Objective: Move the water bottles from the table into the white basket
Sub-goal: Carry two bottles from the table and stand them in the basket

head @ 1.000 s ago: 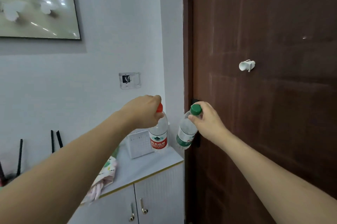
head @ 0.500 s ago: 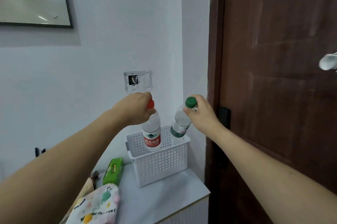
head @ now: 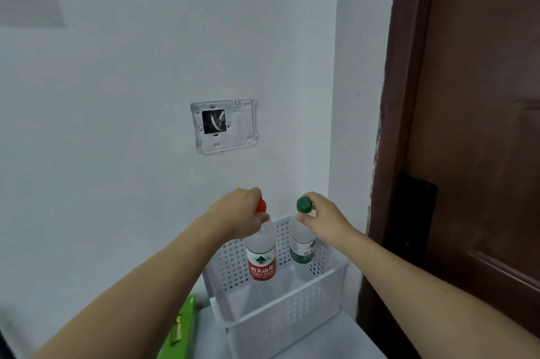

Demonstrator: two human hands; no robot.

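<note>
My left hand (head: 238, 214) grips the neck of a red-capped, red-labelled water bottle (head: 261, 256). My right hand (head: 323, 220) pinches the neck of a green-capped, green-labelled water bottle (head: 302, 244). Both bottles stand upright with their lower halves inside the white perforated basket (head: 289, 315), red on the left, green on the right. Whether their bases touch the basket floor is hidden by the front wall.
The basket sits on a white cabinet top (head: 339, 341) against the wall. A green box (head: 181, 329) lies to its left. A dark brown door (head: 479, 125) and its frame stand close on the right. An open wall socket plate (head: 223, 126) is above.
Both hands have lowered the bottles from above the basket rim down into the basket. The view has moved closer and tilted down.
</note>
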